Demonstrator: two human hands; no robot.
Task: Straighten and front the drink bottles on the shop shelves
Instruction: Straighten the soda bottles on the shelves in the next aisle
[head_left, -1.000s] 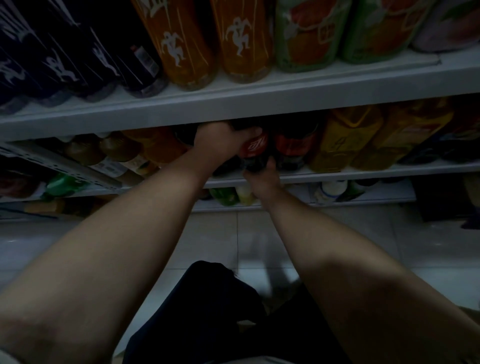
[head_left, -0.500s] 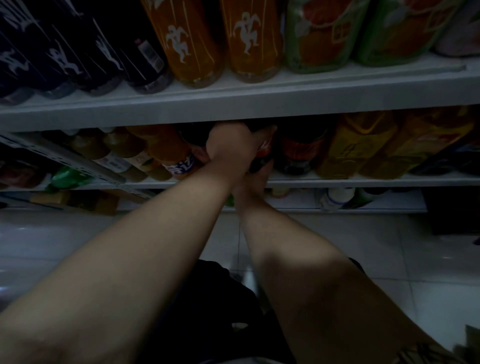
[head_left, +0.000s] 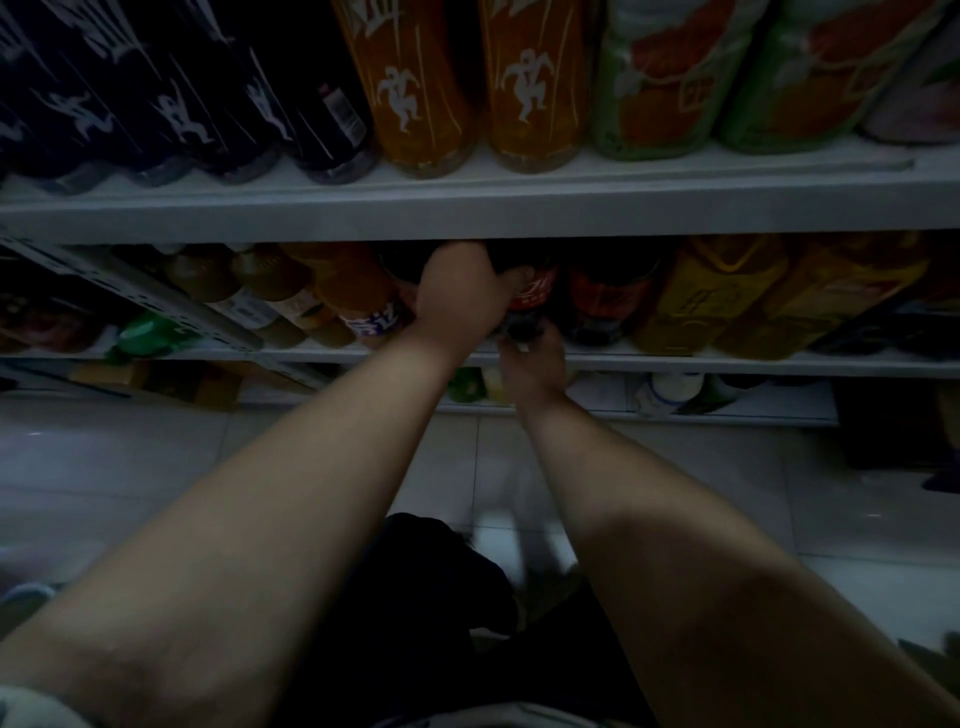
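Fronting is in hand on the middle shelf (head_left: 701, 359). The left hand (head_left: 462, 297) has its grip wrapped over the upper part of a dark cola bottle (head_left: 537, 291), and the right hand (head_left: 536, 364) cups the base at the shelf lip, so both hold it. The next move probably calls for turning the red label outward and setting the bottle upright, flush with the neighbouring cola (head_left: 608, 299).

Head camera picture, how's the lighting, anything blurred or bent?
Head view: dim; the cola bottle held by the left hand and right hand sits in shadow under the upper shelf; orange bottles above fan outward from the wide angle; floor near the lap smeared.
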